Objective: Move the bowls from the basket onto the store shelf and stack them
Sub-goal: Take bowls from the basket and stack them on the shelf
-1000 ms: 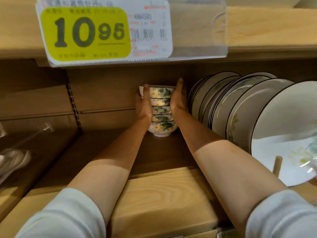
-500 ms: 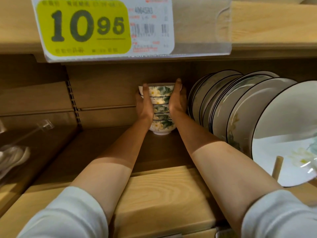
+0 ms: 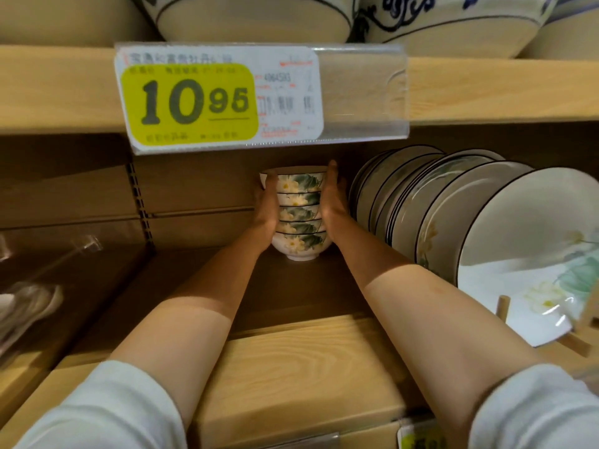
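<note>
While bracing the bowl stack (image 3: pixel 299 211) between left hand (image 3: pixel 267 207) and right hand (image 3: pixel 333 202), fingers straight, risked tipping it against the plates (image 3: pixel 408 202) through uneven release.

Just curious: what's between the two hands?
A stack of flowered bowls, left hand and right hand against its sides, seen in the head view.

Head-worn view, forward, close to shelf (image 3: pixel 168 273)
</note>
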Motion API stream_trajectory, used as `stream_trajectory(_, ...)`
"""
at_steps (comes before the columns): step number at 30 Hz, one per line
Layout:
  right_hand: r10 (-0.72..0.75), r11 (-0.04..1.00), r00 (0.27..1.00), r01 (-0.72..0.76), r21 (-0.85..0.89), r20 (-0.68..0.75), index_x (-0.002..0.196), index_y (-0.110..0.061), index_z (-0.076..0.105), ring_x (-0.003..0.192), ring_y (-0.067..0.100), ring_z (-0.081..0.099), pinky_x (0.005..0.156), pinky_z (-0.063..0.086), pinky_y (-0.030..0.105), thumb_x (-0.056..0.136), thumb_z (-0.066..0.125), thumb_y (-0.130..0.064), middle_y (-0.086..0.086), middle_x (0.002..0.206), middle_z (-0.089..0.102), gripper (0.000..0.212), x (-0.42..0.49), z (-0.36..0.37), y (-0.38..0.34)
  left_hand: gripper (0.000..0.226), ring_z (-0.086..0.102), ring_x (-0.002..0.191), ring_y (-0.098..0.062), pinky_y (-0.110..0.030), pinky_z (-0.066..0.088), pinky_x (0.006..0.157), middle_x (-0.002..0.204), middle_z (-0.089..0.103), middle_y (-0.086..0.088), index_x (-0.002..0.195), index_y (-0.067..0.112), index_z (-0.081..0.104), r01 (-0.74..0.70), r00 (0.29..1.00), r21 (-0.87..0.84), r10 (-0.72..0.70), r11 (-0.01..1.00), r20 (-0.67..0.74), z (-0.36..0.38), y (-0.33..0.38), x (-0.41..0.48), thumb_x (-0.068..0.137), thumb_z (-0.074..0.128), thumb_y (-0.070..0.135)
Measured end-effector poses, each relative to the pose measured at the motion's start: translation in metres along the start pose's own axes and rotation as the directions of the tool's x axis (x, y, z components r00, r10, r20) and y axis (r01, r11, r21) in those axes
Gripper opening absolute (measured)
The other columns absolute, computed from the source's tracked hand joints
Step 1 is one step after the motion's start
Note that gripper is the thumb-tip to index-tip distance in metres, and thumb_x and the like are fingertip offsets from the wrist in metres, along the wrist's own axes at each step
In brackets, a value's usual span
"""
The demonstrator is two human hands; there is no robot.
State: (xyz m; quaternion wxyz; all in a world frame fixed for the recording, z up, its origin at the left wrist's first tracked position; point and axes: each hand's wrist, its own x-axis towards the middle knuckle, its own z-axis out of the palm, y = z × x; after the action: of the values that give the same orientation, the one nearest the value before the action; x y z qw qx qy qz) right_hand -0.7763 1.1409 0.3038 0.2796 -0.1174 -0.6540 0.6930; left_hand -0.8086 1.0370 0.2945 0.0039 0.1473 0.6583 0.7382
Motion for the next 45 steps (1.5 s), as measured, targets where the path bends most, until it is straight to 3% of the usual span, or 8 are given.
stream_trajectory(6, -0.022, 0.999, 0.999, 0.021, 0.032, 0.047, 0.147, -0.024, 0.033, 0.127, 0.029, 0.05, 0.11, 0.036, 0.047, 0.098, 0.024, -0.059, 0.012, 0.142, 0.049, 0.061, -0.021, -0.005, -0.001, 0.06, 0.056, 0.121, -0.028, -0.047, 0.044, 0.105, 0.138, 0.054, -0.013, 0.146, 0.018, 0.039, -0.001, 0.999, 0.029, 0.0, 1.0, 0.039, -0.005, 0.015, -0.024, 0.1, 0.024, 0.055)
stream_trajectory(12, -0.002, 0.996, 0.994, -0.007, 0.084, 0.108, 0.13, -0.027, 0.055, 0.087, 0.003, 0.062, 0.066, 0.045, 0.02, 0.101, 0.023, -0.053, -0.004, 0.115, 0.065, 0.051, -0.054, -0.021, 0.01, 0.047, 0.062, 0.075, -0.004, -0.021, 0.047, 0.059, 0.107, 0.062, -0.001, 0.123, 0.022, 0.055, 0.055, 0.991, -0.008, -0.053, 0.998, 0.12, -0.015, 0.013, -0.056, 0.103, 0.023, 0.049)
stream_trajectory(15, -0.006, 0.996, 0.99, -0.007, 0.087, 0.141, 0.126, -0.033, 0.055, 0.081, -0.006, 0.057, 0.064, 0.041, 0.014, 0.099, 0.023, -0.056, -0.012, 0.112, 0.06, 0.048, -0.075, -0.03, 0.014, 0.048, 0.061, 0.082, -0.008, -0.023, 0.049, 0.07, 0.124, 0.061, -0.002, 0.129, 0.02, 0.054, 0.089, 0.988, 0.007, -0.089, 0.996, 0.127, -0.021, 0.016, -0.076, 0.103, 0.024, 0.049)
stream_trajectory(21, 0.096, 0.984, 0.978, -0.121, 0.131, 0.183, 0.146, -0.027, 0.037, 0.135, 0.019, 0.041, 0.101, 0.03, 0.034, 0.098, 0.027, -0.057, -0.001, 0.15, 0.042, 0.058, -0.122, -0.052, 0.003, 0.054, 0.051, 0.124, -0.025, -0.044, 0.039, 0.104, 0.14, 0.053, -0.007, 0.139, 0.018, 0.047, 0.131, 0.987, 0.108, -0.14, 0.986, 0.083, -0.028, 0.03, -0.137, 0.103, 0.022, 0.049)
stream_trajectory(27, 0.169, 0.979, 0.941, -0.195, 0.06, 0.292, 0.129, -0.013, 0.055, 0.114, 0.023, 0.058, 0.099, 0.044, 0.041, 0.103, 0.031, -0.034, 0.008, 0.125, 0.062, 0.041, -0.17, -0.097, -0.007, 0.038, 0.06, 0.112, -0.023, -0.038, 0.049, 0.095, 0.125, 0.063, -0.009, 0.125, 0.008, 0.056, 0.096, 0.99, 0.059, -0.089, 0.994, -0.109, -0.039, 0.05, -0.218, 0.105, 0.03, 0.027)
stream_trajectory(34, 0.186, 0.957, 0.869, -0.266, 0.117, 0.459, 0.1, -0.015, 0.066, 0.086, 0.016, 0.073, 0.075, 0.056, 0.028, 0.094, 0.05, -0.021, 0.005, 0.091, 0.076, 0.019, -0.263, -0.117, 0.005, 0.017, 0.07, 0.063, -0.016, -0.021, 0.056, 0.055, 0.072, 0.074, -0.007, 0.095, 0.007, 0.067, 0.008, 0.926, -0.009, -0.011, 1.0, -0.376, -0.08, 0.028, -0.358, 0.093, 0.05, 0.012)
stream_trajectory(37, 0.144, 0.942, 0.845, -0.276, 0.189, 0.516, 0.091, -0.014, 0.065, 0.074, 0.013, 0.073, 0.061, 0.054, 0.018, 0.093, 0.048, -0.014, 0.003, 0.079, 0.075, 0.017, -0.302, -0.111, 0.02, 0.025, 0.067, 0.059, -0.014, -0.021, 0.054, 0.054, 0.069, 0.071, -0.006, 0.097, 0.005, 0.065, 0.069, 0.903, 0.057, -0.038, 0.996, -0.429, -0.099, 0.004, -0.416, 0.097, 0.04, 0.007)
stream_trajectory(45, 0.186, 0.923, 0.717, -0.362, 0.131, 0.672, 0.087, -0.011, 0.066, 0.065, 0.016, 0.07, 0.061, 0.056, 0.019, 0.096, 0.038, -0.004, 0.007, 0.073, 0.073, 0.03, -0.4, -0.059, 0.072, 0.028, 0.064, 0.052, -0.013, -0.022, 0.052, 0.054, 0.065, 0.069, -0.005, 0.092, 0.006, 0.064, 0.189, 0.752, 0.038, -0.12, 0.981, -0.648, -0.175, -0.032, -0.536, 0.097, 0.038, -0.001)
